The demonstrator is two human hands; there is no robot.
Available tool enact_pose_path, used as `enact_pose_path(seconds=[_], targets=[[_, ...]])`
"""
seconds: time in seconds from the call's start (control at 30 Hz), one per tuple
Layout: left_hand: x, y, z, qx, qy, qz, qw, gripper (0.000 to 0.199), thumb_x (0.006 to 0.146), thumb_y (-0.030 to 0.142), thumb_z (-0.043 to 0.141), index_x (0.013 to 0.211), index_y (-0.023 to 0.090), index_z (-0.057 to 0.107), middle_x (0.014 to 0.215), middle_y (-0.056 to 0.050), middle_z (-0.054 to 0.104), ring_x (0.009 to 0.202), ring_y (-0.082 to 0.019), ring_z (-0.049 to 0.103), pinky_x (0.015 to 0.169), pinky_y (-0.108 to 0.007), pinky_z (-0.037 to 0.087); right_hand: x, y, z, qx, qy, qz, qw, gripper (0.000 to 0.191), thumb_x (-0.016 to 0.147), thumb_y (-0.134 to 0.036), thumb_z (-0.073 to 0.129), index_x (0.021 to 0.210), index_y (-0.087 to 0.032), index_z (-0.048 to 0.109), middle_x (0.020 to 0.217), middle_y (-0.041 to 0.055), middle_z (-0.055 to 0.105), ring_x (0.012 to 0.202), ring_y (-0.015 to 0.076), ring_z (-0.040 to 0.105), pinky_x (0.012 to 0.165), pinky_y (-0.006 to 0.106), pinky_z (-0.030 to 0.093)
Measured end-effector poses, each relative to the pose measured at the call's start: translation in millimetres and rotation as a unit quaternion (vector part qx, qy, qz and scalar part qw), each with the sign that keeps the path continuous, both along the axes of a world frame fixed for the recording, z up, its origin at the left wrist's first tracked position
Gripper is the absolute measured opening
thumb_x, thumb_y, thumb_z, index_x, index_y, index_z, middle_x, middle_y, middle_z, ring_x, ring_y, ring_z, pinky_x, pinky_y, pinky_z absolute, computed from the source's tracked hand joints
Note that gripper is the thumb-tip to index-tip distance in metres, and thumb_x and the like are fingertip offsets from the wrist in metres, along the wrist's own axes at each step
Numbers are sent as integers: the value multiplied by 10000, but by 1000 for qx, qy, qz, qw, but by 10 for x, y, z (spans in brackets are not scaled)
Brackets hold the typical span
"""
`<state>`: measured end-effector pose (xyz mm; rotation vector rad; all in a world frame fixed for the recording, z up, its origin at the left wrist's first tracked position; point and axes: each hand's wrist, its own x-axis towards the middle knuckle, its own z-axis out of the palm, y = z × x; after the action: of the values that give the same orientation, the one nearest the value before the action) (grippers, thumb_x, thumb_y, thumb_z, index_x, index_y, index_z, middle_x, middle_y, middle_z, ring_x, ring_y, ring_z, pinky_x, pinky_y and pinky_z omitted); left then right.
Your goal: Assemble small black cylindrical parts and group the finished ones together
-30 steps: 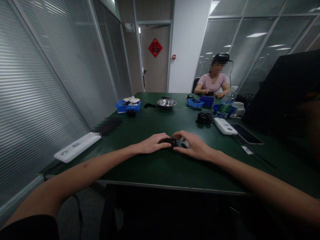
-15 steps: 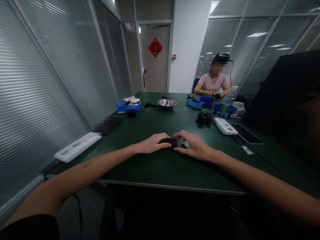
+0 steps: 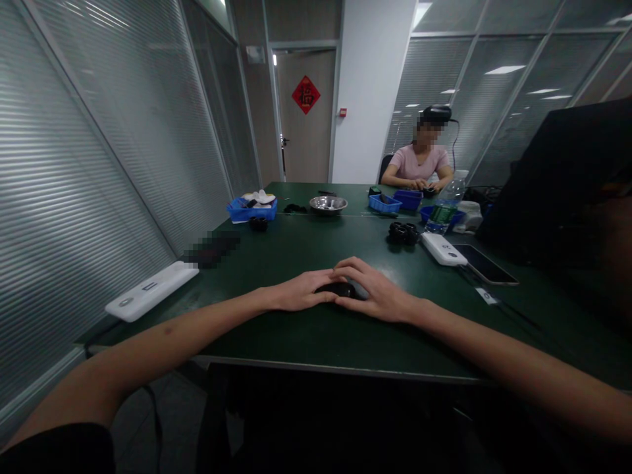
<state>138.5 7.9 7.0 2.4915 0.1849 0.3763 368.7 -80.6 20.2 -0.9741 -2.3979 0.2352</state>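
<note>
A small black rounded object (image 3: 337,289) is low over the green table, or resting on it; I cannot tell which. Its exact kind is unclear because fingers cover much of it. My left hand (image 3: 309,290) grips its left side, thumb along the near edge and fingers over the far edge. From the right, my right hand (image 3: 371,289) closes around the same object, with its fingertips meeting those of my left hand. A grey patch shows under the right palm.
Several black round parts (image 3: 403,233) cluster at right, near a white power bank (image 3: 443,249), phone (image 3: 484,264) and water bottle (image 3: 446,203). Farther off are a metal bowl (image 3: 328,206) and blue baskets (image 3: 253,212). Another white power bank (image 3: 152,291) lies left. A co-worker (image 3: 419,161) sits across.
My right hand has shifted left and closed over the black object, its fingers now overlapping the left fingertips. My left hand has stayed nearly in place.
</note>
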Motion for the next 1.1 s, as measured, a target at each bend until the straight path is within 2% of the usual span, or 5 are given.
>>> enact_pose_path(seconds=[0.27,0.5,0.8,0.97,1.1], targets=[[2,14,8,12,-8,-11,1000,401,1052,384,509,1410,206,542,1405,-120,579,1312,-263,545,1146,-418,405,10,9,6,24,-17,-23,999,395,951,-445,663,1268,-237,556,1322,132,565,1200,294,576,1003,475,531],[12,56,-57,24,-18,-15,999,447,1049,397,518,1456,210,498,1433,-122,564,1335,-274,536,1154,-440,400,2,9,-23,30,-33,5,999,474,996,-412,603,1421,-248,475,1449,142,492,1320,293,517,1096,507,487],[11,42,-32,25,-20,-9,999,403,1050,397,512,1397,195,549,1369,-128,604,1277,-273,579,1114,-428,437,0,4,-21,47,-38,-36,998,401,961,-429,645,1282,-215,536,1430,161,514,1296,308,537,1059,517,513],[16,59,-62,22,-12,-15,1000,344,1028,303,536,1352,202,592,1425,-119,586,1335,-281,548,1145,-456,413,-110,-97,35,92,-106,31,990,531,974,-269,598,1490,-273,472,1594,134,399,1443,336,395,1151,590,405],[21,69,-96,17,-2,5,1000,433,995,254,559,1419,177,525,1465,-140,559,1355,-282,536,1153,-463,413,-161,-124,47,104,-136,61,983,520,974,-216,583,1485,-272,508,1624,124,373,1488,342,334,1169,597,374]])
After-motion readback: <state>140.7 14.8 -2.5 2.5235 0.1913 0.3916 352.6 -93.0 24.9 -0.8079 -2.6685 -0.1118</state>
